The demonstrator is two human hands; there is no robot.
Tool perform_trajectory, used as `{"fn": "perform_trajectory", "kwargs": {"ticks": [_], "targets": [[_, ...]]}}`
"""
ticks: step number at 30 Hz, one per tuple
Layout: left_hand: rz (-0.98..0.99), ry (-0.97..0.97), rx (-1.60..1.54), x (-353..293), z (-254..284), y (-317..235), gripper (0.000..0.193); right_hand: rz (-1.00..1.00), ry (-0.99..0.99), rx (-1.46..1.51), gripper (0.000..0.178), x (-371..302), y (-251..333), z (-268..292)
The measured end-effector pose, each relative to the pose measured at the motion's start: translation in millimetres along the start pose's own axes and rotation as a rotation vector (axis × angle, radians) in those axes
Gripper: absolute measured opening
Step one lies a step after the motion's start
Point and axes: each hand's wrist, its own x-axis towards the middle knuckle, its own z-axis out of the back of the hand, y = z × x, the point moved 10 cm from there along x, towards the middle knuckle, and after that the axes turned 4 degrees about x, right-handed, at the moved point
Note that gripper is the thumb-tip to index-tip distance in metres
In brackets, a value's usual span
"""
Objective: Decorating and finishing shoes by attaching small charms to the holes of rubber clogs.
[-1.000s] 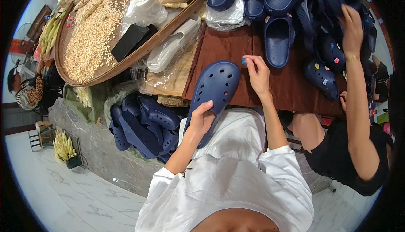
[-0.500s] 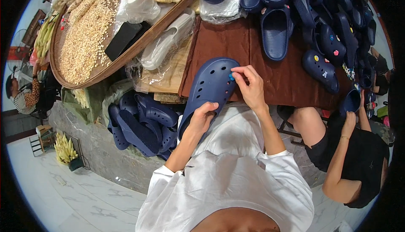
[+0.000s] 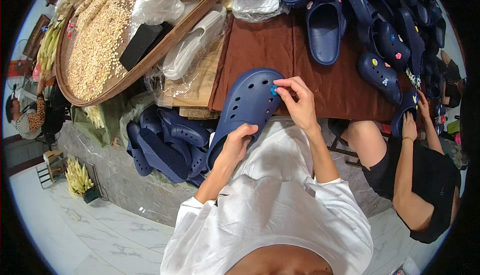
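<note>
A navy clog (image 3: 245,92) with round holes in its upper lies tilted over my lap, its toe end pointing at the brown cloth. My left hand (image 3: 237,144) grips it near the heel end, thumb pressed on the upper and the other fingers hidden below. At the toe, my right hand (image 3: 296,100) pinches a small blue charm (image 3: 274,90) between thumb and forefinger, right at one of the holes. Whether the charm's stem sits in the hole is hidden by the fingertips.
Navy clogs, some with charms (image 3: 380,76), crowd the brown-covered table (image 3: 260,45) at the right. More clogs (image 3: 167,147) are heaped at the left. A woven tray (image 3: 145,57) of kernels stands at the far left. Close on the right, a co-worker (image 3: 425,190) handles another clog (image 3: 403,112).
My hands and the clog stay nearly in place, with the blue charm still pinched at the toe. The co-worker's clog has turned and moved up toward the table.
</note>
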Motion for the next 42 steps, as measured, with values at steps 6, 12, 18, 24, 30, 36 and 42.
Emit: {"fn": "perform_trajectory", "kwargs": {"ticks": [6,12,18,24,30,36,42], "targets": [[-0.102,-0.011,0.04,-21.0,-21.2,-17.8,0.016,-0.072,0.081,-0.038,0.026,3.9,-10.5,-2.0],[-0.1,-0.014,0.279,-29.1,-17.5,-17.3,0.02,-0.101,0.173,0.046,0.048,4.0,-34.0,-5.8],[0.001,0.008,0.567,-30.0,-15.5,-12.7,0.038,-0.239,0.326,0.148,0.057,-7.3,-47.1,-14.0],[-0.168,0.017,0.608,-25.2,-22.3,-29.0,0.02,-0.088,0.281,-0.131,0.058,-1.2,-29.8,-17.3],[-0.12,-0.058,0.088,-5.4,-6.5,-28.2,0.017,-0.062,0.106,0.003,0.054,-1.0,-44.4,-21.2],[-0.096,0.005,-0.061,10.4,0.0,-49.1,0.038,0.109,-0.009,-0.199,0.066,-8.3,-28.6,-31.8],[-0.145,0.117,0.135,9.6,-18.0,-59.5,0.058,-0.093,-0.024,0.064,0.065,11.3,-56.5,-36.4]]}}
